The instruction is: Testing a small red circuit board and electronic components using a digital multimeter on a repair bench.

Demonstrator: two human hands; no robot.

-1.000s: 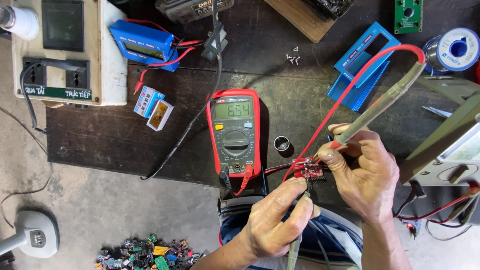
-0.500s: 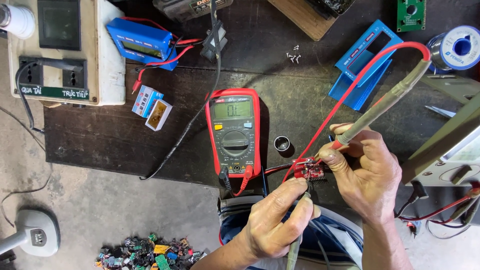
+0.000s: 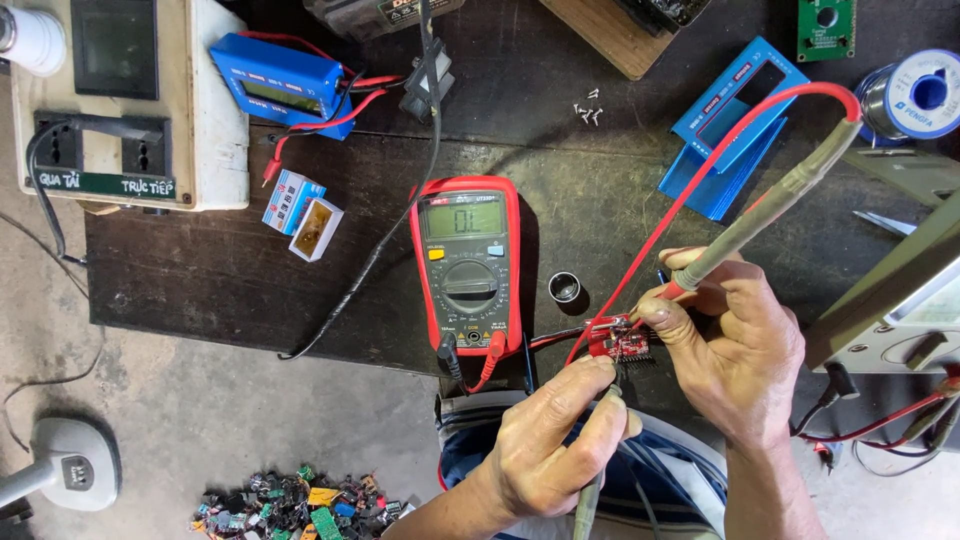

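A small red circuit board point(image 3: 620, 344) lies at the near edge of the dark workbench point(image 3: 200, 280). My right hand point(image 3: 735, 345) grips a grey test probe point(image 3: 770, 215) with a red lead, its tip down on the board. My left hand point(image 3: 555, 440) holds a second grey probe point(image 3: 592, 480), pointing up at the board's near side. A red-cased multimeter point(image 3: 467, 265) lies just left of the board, its leads plugged in at the bottom and its display lit.
A small metal ring point(image 3: 565, 288) sits beside the meter. Blue plastic frames point(image 3: 735, 125), a solder spool point(image 3: 925, 95) and screws point(image 3: 587, 110) lie at the back right. A blue meter module point(image 3: 278, 85), a socket box point(image 3: 130, 110) and a small packet point(image 3: 303, 215) lie left. Scrap parts point(image 3: 290, 505) litter the floor.
Both hands stay on the board with the probes almost still. The multimeter's display reading has changed.
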